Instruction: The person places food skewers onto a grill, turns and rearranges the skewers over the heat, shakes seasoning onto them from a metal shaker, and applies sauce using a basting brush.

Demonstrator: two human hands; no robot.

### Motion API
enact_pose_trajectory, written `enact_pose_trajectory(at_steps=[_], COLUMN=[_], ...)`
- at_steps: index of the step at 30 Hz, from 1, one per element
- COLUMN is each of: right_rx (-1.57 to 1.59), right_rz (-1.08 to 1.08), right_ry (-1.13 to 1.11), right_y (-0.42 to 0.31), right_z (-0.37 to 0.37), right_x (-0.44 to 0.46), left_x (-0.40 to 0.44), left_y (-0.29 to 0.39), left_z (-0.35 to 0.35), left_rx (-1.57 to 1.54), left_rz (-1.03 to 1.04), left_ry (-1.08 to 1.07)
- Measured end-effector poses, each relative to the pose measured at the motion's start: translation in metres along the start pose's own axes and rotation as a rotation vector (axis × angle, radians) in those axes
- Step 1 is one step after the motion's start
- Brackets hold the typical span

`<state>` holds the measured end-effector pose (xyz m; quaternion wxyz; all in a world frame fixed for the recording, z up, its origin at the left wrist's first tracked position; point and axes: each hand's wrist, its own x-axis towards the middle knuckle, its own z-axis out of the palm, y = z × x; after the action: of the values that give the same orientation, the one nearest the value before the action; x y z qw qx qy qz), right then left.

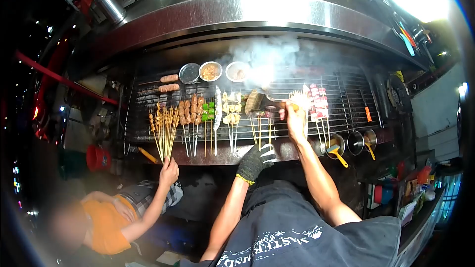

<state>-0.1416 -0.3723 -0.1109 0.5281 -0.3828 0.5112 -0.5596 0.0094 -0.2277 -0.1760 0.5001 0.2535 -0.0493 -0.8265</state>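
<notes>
My right hand point(295, 118) grips the handle of a wide basting brush point(257, 102), its bristles down on skewers over the grill. My left hand point(251, 166), in a dark glove with a yellow cuff, is closed at the lower ends of several skewers point(262, 127) under the brush. Smoke and glare partly hide the food there. Left of the brush lie pale skewers point(231, 108), a silvery fish point(217, 109), green vegetable skewers point(208, 112) and brown meat skewers point(190, 111). On the right are red-and-white meat skewers point(319, 103).
At left, a person in an orange shirt point(101, 222) holds a fanned bunch of skewers point(166, 126). Metal bowls point(211, 71) and two sausages point(168, 83) sit toward the grill's back. Sauce pots point(336, 144) with yellow-handled brushes point(338, 156) hang at front right. A steel hood point(247, 12) spans above.
</notes>
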Motion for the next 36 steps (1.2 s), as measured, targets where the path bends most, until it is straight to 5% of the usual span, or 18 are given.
enact_pose_trajectory(at_steps=[4, 8, 10, 18, 22, 27, 30, 33, 35, 36], right_rx=[-0.180, 0.085, -0.180, -0.184, -0.577, -1.125, -1.114, -1.036, -0.996, -1.011], right_rz=[-0.004, -0.022, -0.007, -0.268, -0.863, -0.841, -0.917, -0.897, -0.894, -0.901], right_ry=[0.016, 0.121, 0.089, 0.049, -0.071, -0.476, -0.668, -0.660, -0.556, -0.490], right_y=[-0.001, 0.004, -0.005, -0.088, -0.091, -0.015, -0.004, -0.030, -0.040, -0.033], right_z=[-0.029, -0.052, -0.050, -0.048, -0.031, -0.008, -0.017, -0.025, -0.022, -0.021], right_x=[-0.018, -0.014, -0.014, -0.039, -0.038, -0.052, -0.096, -0.111, -0.099, -0.088], left_x=[0.010, 0.011, 0.019, 0.019, 0.022, 0.040, 0.050, 0.021, 0.036, 0.046], left_y=[-0.005, -0.003, 0.005, 0.016, 0.007, -0.014, -0.025, -0.007, -0.007, -0.012], left_z=[-0.008, 0.001, 0.002, 0.044, 0.033, -0.020, -0.053, 0.016, -0.007, -0.030], left_rx=[0.180, 0.257, 0.061, 0.075, -0.106, 0.148, 0.578, 0.699, 1.970, 1.942], left_rz=[0.028, 0.052, -0.105, -0.028, -0.039, 0.075, 0.222, 0.265, 0.722, 0.552], left_ry=[0.028, 0.149, 0.102, 0.087, -0.002, -0.180, -0.021, -0.035, -0.046, 0.048])
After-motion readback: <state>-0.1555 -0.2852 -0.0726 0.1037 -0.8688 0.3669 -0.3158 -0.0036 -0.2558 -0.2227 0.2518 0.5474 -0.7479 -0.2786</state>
